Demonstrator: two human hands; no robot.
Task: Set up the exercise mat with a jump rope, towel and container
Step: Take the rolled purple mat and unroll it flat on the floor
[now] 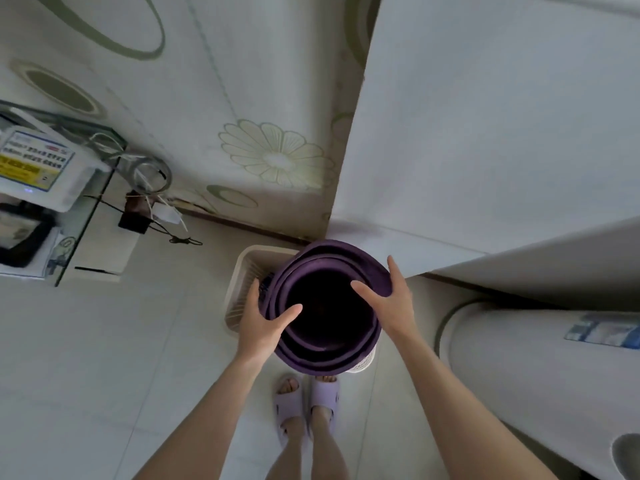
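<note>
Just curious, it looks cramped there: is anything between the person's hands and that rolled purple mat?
Nothing visible. The left hand and right hand both grip the rolled mat at its top edge, thumbs inside. It stands in a beige basket, open above.

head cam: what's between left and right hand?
The rolled purple mat, seen end-on in the head view: its dark hollow core fills the gap. The left hand and right hand each grip its rim, thumbs inside.

You have a single wide-angle view from your head. It faces almost straight down onto the open end of the rolled mat (322,258), close by, with the floral wall (242,116) beyond the mat and your slippers (325,398) beneath it.
</note>
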